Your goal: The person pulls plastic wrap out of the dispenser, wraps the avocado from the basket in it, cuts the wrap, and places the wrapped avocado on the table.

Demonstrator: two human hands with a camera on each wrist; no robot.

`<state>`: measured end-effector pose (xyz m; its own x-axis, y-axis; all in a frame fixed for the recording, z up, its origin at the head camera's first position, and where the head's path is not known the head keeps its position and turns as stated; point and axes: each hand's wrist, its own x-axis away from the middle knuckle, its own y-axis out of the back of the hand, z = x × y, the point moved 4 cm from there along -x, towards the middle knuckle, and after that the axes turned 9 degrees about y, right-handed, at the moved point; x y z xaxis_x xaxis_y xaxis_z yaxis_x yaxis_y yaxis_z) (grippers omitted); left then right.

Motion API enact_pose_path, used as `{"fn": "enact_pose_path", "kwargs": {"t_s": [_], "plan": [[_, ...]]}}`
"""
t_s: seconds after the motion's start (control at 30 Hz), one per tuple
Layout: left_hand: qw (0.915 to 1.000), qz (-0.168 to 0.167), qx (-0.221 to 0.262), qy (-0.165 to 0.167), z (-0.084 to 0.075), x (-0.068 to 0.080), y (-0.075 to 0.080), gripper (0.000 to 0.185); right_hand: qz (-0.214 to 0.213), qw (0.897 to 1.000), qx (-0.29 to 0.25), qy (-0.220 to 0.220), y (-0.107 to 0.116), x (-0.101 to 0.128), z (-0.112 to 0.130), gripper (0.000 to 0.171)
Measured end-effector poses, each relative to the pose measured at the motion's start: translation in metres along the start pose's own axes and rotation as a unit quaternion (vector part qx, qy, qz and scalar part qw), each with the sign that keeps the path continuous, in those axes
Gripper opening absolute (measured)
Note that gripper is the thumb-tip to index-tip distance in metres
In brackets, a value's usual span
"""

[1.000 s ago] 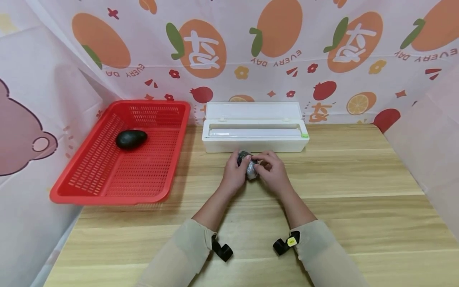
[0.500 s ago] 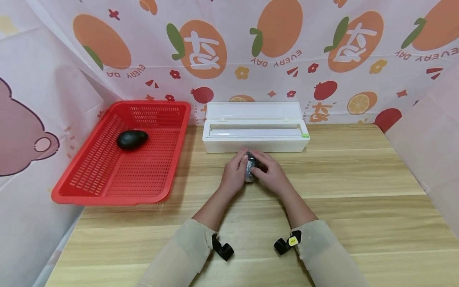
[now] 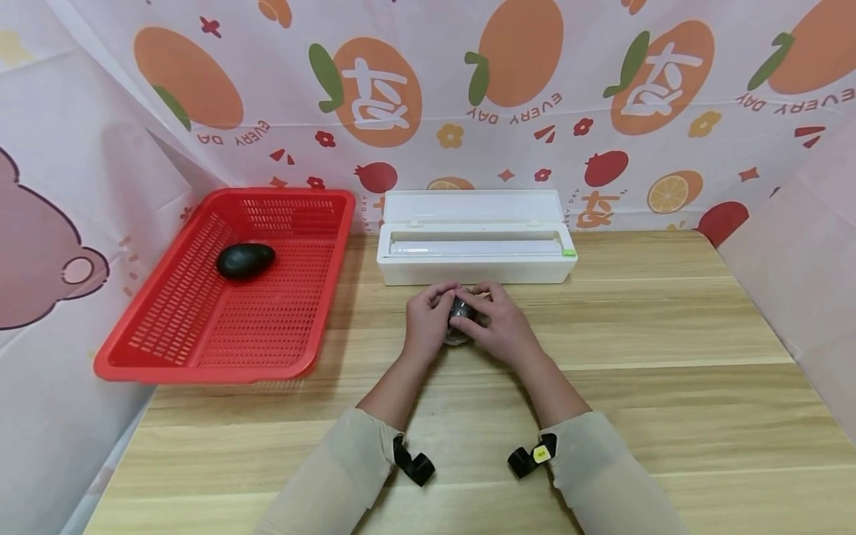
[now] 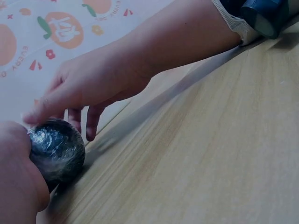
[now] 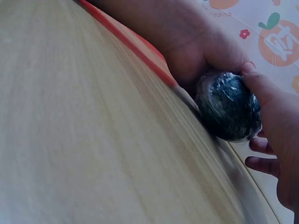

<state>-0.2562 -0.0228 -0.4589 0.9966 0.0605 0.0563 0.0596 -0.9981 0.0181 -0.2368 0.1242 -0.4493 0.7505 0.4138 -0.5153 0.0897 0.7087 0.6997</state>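
A dark avocado [image 5: 228, 108] in clear wrap is held between the fingers of the left hand [image 3: 426, 325] and the right hand [image 3: 503, 328], its left side cupped and its top pressed by the right thumb. Whether the tabletop [image 3: 468, 438] is touched by it cannot be told. Just beyond the fingers, a white box [image 3: 476, 271] is set with lid raised; well to their left, a second avocado [image 3: 245, 261] is held in a red basket [image 3: 207, 373].

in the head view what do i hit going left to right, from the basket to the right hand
Red basket with a dark oval fruit inside → left hand → film-wrapped dark item → right hand.
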Motion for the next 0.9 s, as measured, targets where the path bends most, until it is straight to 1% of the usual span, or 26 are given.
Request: {"fn": "enact_pose_path", "kwargs": {"t_s": [0.03,0.1,0.17,0.27,0.33,0.4,0.43,0.5,0.6,0.67,0.73,0.83,0.9], "plan": [[0.9999,0.003,0.014,0.005,0.001,0.0,0.0,0.022,-0.005,1.0,-0.017,-0.007,0.0,0.0,-0.001,0.041],[0.9995,0.005,0.029,0.014,0.002,0.0,-0.001,0.022,-0.019,0.997,-0.065,-0.036,-0.001,0.001,-0.005,0.033],[0.9993,0.004,0.032,0.021,0.003,0.0,-0.002,0.021,-0.033,0.989,-0.124,-0.08,-0.002,0.001,-0.01,0.028],[0.9986,0.007,0.039,0.034,0.004,0.0,-0.004,0.017,-0.045,0.969,-0.197,-0.144,-0.003,0.002,-0.016,0.033],[0.9979,0.011,0.049,0.041,0.005,0.0,-0.005,0.015,-0.034,0.961,-0.216,-0.168,-0.005,0.002,-0.016,0.04],[0.9971,0.012,0.06,0.044,0.006,0.0,-0.007,0.015,-0.017,0.957,-0.225,-0.181,-0.006,0.002,-0.014,0.044],[0.9969,0.008,0.063,0.046,0.006,0.0,-0.007,0.015,-0.009,0.957,-0.225,-0.182,-0.007,0.002,-0.012,0.044],[0.9968,-0.008,0.062,0.051,0.007,0.0,-0.007,0.015,0.005,0.96,-0.217,-0.178,-0.009,0.001,-0.009,0.042],[0.9956,-0.032,0.06,0.065,0.009,0.0,-0.007,0.016,0.003,0.965,-0.202,-0.164,-0.011,0.0,-0.004,0.04],[0.9939,-0.039,0.065,0.081,0.009,0.001,-0.008,0.016,-0.008,0.97,-0.188,-0.157,-0.012,-0.001,-0.001,0.039],[0.9911,-0.036,0.082,0.098,0.009,0.002,-0.01,0.017,-0.024,0.972,-0.177,-0.151,-0.013,-0.001,0.001,0.038],[0.985,-0.03,0.118,0.122,0.008,0.006,-0.015,0.021,-0.052,0.973,-0.169,-0.147,-0.013,-0.002,0.005,0.037],[0.9814,-0.027,0.142,0.127,0.008,0.008,-0.017,0.024,-0.076,0.973,-0.165,-0.143,-0.013,-0.003,0.008,0.035]]}}
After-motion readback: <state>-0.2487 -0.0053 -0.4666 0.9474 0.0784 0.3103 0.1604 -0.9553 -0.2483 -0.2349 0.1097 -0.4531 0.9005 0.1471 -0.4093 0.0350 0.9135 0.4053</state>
